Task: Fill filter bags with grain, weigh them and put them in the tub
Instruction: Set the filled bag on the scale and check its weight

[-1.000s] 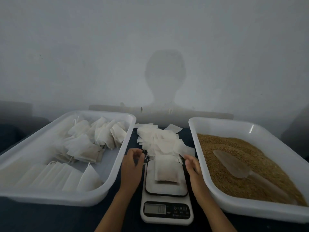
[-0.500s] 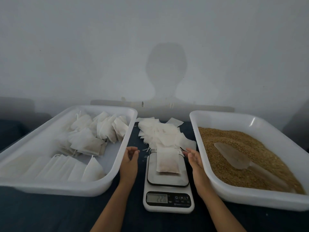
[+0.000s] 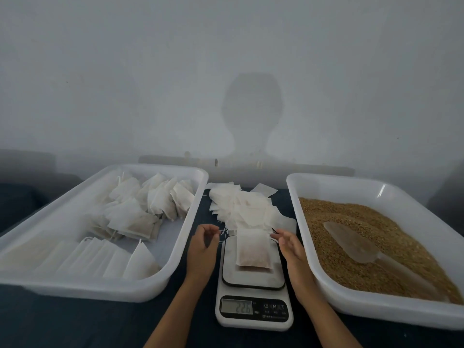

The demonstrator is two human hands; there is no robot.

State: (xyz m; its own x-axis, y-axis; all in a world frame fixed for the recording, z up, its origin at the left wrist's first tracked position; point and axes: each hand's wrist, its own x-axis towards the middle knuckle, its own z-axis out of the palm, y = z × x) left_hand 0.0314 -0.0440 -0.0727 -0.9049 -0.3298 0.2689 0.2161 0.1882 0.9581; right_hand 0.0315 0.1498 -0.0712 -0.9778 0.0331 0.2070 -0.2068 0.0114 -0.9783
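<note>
On the scale's (image 3: 253,285) steel platform a filled filter bag (image 3: 253,249) is being weighed, lying flat and touched by neither hand. A second ago the display was being shown blank; now a reading, seemingly 226, is being displayed, so the weighing is judged nearly done and a transfer to the left tub (image 3: 175,247) is probably being readied. The left hand (image 3: 203,249) and the right hand (image 3: 291,249) are being held on either side of the platform, fingers loosely parted, nothing being gripped. Behind the scale, empty bags (image 3: 246,209) are being kept in a loose heap, and in the right tub (image 3: 339,292) a scoop (image 3: 351,244) is being left lying on the grain (image 3: 401,237).
</note>
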